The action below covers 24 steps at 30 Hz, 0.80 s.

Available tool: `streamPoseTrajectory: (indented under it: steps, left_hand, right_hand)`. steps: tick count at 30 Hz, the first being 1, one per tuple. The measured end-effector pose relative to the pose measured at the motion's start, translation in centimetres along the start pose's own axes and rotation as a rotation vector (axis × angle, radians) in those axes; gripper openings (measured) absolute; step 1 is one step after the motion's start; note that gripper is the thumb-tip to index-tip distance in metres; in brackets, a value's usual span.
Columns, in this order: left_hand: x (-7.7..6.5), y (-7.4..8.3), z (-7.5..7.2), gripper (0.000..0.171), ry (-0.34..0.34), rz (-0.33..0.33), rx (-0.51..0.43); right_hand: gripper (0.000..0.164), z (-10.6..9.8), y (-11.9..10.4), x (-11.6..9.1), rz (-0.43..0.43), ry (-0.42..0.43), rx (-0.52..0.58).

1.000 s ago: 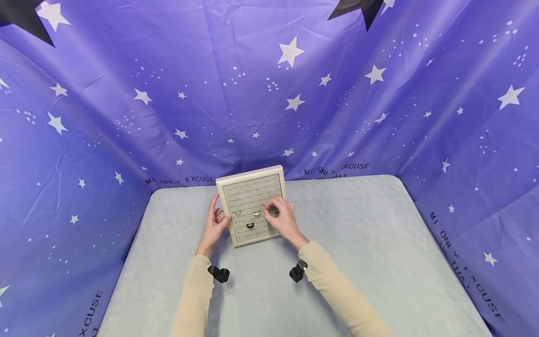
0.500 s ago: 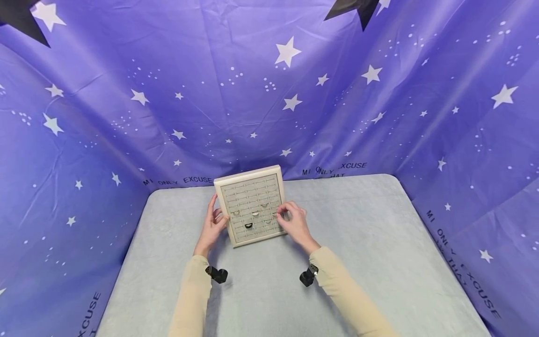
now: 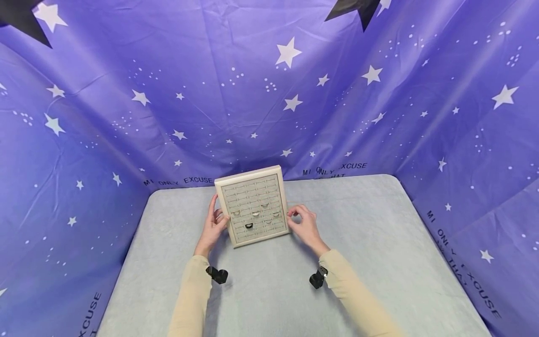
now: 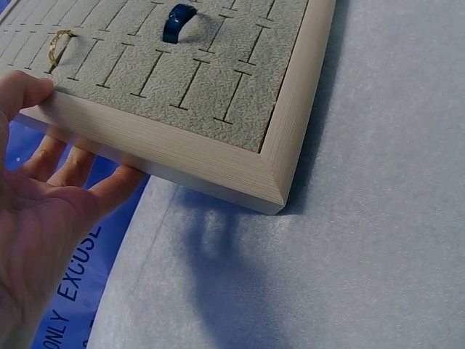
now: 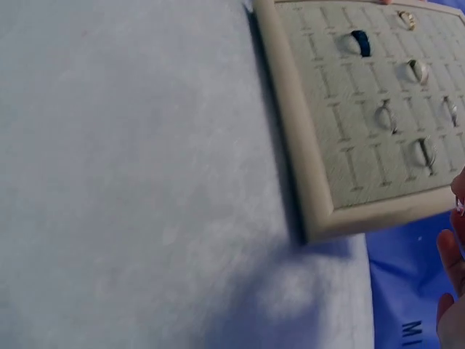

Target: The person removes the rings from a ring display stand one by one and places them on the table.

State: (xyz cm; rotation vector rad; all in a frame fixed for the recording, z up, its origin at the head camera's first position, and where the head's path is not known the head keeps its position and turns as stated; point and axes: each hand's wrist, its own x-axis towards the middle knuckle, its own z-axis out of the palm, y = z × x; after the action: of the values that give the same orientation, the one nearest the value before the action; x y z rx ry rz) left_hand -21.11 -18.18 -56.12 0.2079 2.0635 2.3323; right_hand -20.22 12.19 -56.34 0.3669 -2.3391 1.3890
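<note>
A ring display tray [image 3: 251, 192] with a pale wooden frame and grey slotted padding stands tilted on the table. My left hand [image 3: 213, 230] holds its left side, thumb on the front of the frame, other fingers behind. Several rings sit in the slots: a dark blue band [image 5: 361, 43], a gold ring [image 4: 59, 45], a wider pale gold one [image 5: 418, 71] and silver-coloured ones, such as this thin ring [image 5: 426, 154]. Beside the tray's right edge, my right hand [image 3: 306, 228] pinches a small sparkling ring [image 5: 460, 206] between thumb and forefinger, mostly cut off by the right wrist view's edge.
A light grey cloth covers the table [image 3: 358, 281]. Behind and at both sides hangs a purple-blue curtain [image 3: 236, 103] with white stars and printed words, close to the table's far edge. A small black camera [image 3: 317, 277] sits at each wrist.
My right hand has moved right, from over the tray's padding to just past its right edge, uncovering rings on that side. My left hand and the tray have stayed nearly still.
</note>
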Motion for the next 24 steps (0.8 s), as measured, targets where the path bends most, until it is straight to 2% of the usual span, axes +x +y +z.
streamPoseTrajectory:
  steps: [8,12,21,24]
  left_hand:
    - [0.0,-0.1,0.0,0.084,-0.003,0.01,-0.002]
    - [0.1,0.0,0.0,0.084,-0.001,-0.012,-0.014]
    - [-0.2,1.3,0.2,0.083,-0.02,-0.048,-0.038]
    - [-0.2,1.0,0.2,0.083,-0.017,-0.039,-0.024]
  right_hand:
    - [0.015,-0.7,1.6,-1.6,0.056,-0.028,-0.032]
    - [0.015,-1.0,2.5,-2.1,0.075,-0.028,-0.046]
    - [0.015,-1.9,4.1,-2.7,0.098,-0.06,-0.093]
    - [0.014,-2.2,4.6,-2.7,0.105,-0.078,-0.111]
